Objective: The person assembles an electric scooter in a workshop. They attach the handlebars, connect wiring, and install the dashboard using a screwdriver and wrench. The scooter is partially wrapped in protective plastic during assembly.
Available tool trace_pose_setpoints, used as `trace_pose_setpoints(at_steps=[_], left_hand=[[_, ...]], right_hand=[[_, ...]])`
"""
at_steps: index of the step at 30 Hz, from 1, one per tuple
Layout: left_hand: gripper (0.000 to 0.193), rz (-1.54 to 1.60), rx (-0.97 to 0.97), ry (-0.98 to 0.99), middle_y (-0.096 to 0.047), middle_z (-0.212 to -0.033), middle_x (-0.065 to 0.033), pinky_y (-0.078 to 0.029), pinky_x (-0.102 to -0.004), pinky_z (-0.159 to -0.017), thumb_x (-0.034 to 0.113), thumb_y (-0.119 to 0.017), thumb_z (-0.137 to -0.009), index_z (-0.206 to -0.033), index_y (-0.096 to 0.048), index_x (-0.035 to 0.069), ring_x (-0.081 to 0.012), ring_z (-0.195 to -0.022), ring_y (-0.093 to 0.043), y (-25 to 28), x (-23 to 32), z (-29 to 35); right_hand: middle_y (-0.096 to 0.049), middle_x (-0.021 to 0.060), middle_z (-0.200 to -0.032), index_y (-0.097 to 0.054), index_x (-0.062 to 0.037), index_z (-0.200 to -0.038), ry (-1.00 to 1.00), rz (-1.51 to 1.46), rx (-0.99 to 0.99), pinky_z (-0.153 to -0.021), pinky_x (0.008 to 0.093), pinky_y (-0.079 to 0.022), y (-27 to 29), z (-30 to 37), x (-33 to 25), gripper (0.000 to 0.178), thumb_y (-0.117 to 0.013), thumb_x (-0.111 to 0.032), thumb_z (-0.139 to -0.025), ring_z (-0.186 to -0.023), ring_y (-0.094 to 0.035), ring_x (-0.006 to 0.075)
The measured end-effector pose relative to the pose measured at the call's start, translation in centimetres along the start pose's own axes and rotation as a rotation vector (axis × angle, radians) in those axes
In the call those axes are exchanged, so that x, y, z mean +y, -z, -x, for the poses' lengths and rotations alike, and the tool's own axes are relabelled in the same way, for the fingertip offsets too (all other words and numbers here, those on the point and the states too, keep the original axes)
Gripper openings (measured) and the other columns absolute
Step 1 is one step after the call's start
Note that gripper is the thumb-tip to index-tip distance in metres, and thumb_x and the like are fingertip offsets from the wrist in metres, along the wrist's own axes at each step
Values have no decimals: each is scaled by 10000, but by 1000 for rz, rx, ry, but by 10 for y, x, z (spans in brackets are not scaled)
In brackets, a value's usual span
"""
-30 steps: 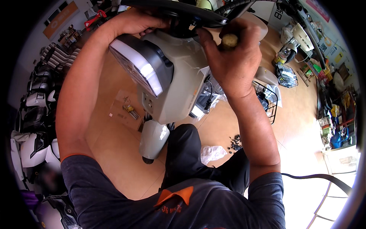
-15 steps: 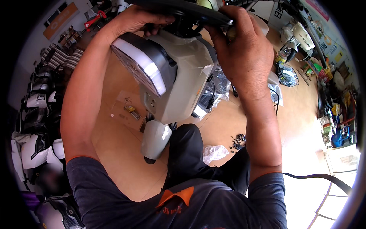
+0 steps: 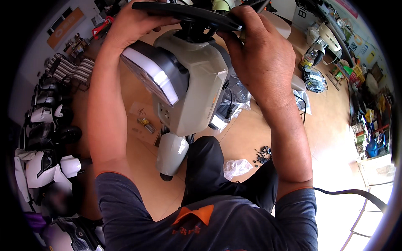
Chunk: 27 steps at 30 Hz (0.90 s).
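Observation:
A flat black panel (image 3: 188,13) with a rounded edge lies across the top of a beige scooter front (image 3: 205,71). My left hand (image 3: 133,24) is closed on the panel's left end, thumb along its underside, other fingers partly hidden. At the right end, my right hand (image 3: 266,56) grips it with the thumb below and fingers over the edge. Dark parts beneath the panel join the steering column. A black-housed headlight (image 3: 151,76) with a clear lens sticks out left of the scooter front. Lower down hangs a beige front fender (image 3: 172,152).
Cardboard (image 3: 141,121) with a small packet lies on the floor at left. Small black parts (image 3: 263,154) and a clear plastic bag (image 3: 236,168) lie right of my knee. Several scooters (image 3: 48,165) line the left; a wire basket (image 3: 315,80) sits at far right.
Both hands and the black panel have shifted left, bringing its left end into view. My left forearm has swung inward toward the right. The headlight and scooter front have turned slightly.

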<state>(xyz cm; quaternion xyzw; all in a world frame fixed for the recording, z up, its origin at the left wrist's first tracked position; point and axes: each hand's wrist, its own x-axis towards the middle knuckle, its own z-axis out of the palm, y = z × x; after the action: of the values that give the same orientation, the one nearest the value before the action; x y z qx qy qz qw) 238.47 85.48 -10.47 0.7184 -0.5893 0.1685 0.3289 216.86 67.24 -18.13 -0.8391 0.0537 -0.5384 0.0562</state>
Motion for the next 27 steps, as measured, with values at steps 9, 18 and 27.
trace_pose_setpoints(at_steps=[9,18,27], left_hand=[[331,-100,-38,-167,-664,-949,-21,-507,-305,-822,66,-874,-775,-1035,-674,26,-135,-912,-631,9,16,5],[291,146,72,-31,-636,-878,-21,-498,-299,-789,46,-854,-777,-964,-634,15,-119,-849,-601,-8,8,6],[306,-106,-35,8,-697,-1131,-9,-519,-261,-873,88,-755,-943,-1238,-695,34,-90,-1009,-640,-26,-23,41]], right_hand=[[-666,131,-927,-618,-125,-1118,-38,-61,-92,-670,496,-560,22,-8,-9,258,-741,-178,-898,-804,-694,393],[-729,111,-975,-604,-114,-1281,-124,-184,87,-689,414,-578,0,41,29,466,-806,-170,-865,-824,-730,335],[-725,183,-1093,-673,-73,-1113,-695,-18,-229,-899,492,-543,-37,250,227,198,-557,-192,-1005,-1027,-685,420]])
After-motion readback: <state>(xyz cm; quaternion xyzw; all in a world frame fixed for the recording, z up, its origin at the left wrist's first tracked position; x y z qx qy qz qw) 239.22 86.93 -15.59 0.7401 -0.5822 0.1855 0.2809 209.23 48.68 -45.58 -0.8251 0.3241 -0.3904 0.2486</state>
